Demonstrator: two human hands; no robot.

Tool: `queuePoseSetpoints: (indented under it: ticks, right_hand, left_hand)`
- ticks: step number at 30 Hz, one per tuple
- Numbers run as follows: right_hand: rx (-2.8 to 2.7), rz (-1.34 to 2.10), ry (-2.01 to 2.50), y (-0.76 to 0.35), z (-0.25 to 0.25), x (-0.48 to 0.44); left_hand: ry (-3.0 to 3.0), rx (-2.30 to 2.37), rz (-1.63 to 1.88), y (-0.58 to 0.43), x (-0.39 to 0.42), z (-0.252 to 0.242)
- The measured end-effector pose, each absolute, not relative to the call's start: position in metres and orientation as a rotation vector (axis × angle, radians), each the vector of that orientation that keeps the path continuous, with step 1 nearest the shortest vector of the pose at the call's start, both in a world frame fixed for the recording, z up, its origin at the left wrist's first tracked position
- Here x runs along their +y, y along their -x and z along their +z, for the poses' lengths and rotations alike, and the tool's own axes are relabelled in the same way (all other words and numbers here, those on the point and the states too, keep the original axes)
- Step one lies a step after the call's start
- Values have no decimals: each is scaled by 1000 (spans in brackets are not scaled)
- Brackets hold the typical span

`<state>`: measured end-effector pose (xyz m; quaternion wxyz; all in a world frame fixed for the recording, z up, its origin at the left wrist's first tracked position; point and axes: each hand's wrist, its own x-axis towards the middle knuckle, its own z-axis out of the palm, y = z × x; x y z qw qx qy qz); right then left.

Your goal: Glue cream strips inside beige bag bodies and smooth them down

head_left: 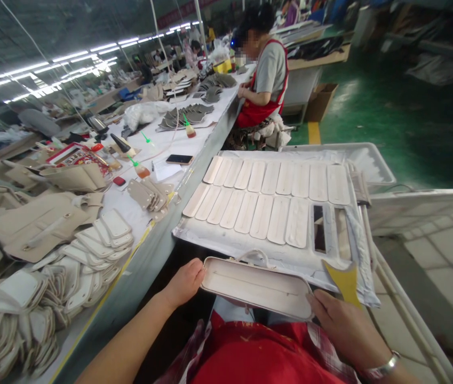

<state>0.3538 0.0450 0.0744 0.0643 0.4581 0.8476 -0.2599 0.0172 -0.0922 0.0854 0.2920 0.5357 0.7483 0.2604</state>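
Above my lap, a long pale bag piece point(256, 287) with rounded corners and raised edges is stretched between my two hands, its hollow side facing me. My left hand point(188, 280) pinches its left end. Round the right end close the thumb and fingers of my right hand point(336, 322). A small loop handle point(259, 257) shows at the far edge. Just beyond lies a cloth-covered board point(210, 234) bearing two rows of flat pale rounded panels point(264, 216). Near my right hand, a yellow forked piece point(344, 280) rests at the board's front corner.
On the long table point(106, 205) at left are stacked pale pieces point(86, 256), beige bags point(38, 224), glue bottles point(140, 168) and a phone point(179, 159). A co-worker in a red apron point(266, 101) sits farther along. A white bin point(374, 160) stands behind the board.
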Motion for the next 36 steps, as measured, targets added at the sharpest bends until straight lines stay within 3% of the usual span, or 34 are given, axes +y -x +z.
queuePoseSetpoints:
  ticks: [12, 18, 27, 36]
  right_hand:
    - [2557, -797, -1440, -354, 74, 43]
    - [2517, -852, -1425, -354, 71, 44]
    - [2506, -928, -1397, -352, 69, 48]
    - [2525, -749, -1427, -348, 93, 46]
  left_hand:
    - [-809, 1679, 1081, -20, -102, 66]
    - [-714, 1597, 1112, -23, -102, 58]
    - [-1013, 1771, 835, -6, -87, 69]
    - [-1501, 1941, 494, -20, -68, 106]
